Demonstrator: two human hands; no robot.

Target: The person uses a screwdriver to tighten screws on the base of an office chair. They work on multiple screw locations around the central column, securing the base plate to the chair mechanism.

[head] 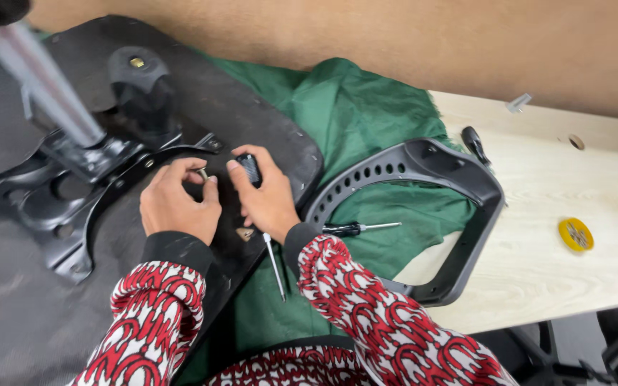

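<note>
On the upturned black chair seat base [8, 314] with its metal bracket [73, 207], the left hand [177, 204] pinches a small silvery bolt [203, 174] between fingertips. Just beside it, the right hand [266, 196] grips a black-handled screwdriver [253, 170], shaft pointing toward the sleeve. Further right lies a curved black plastic armrest frame [459, 214] on green cloth [366, 114].

Small metal bolt [203, 174] pinched upright over black seat underside [266, 136], black-handled screwdriver [265, 214] gripped, shaft pointing toward the wearer

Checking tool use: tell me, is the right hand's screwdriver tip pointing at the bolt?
No, the right hand holds the screwdriver with its tip pointing back toward the person.
</note>
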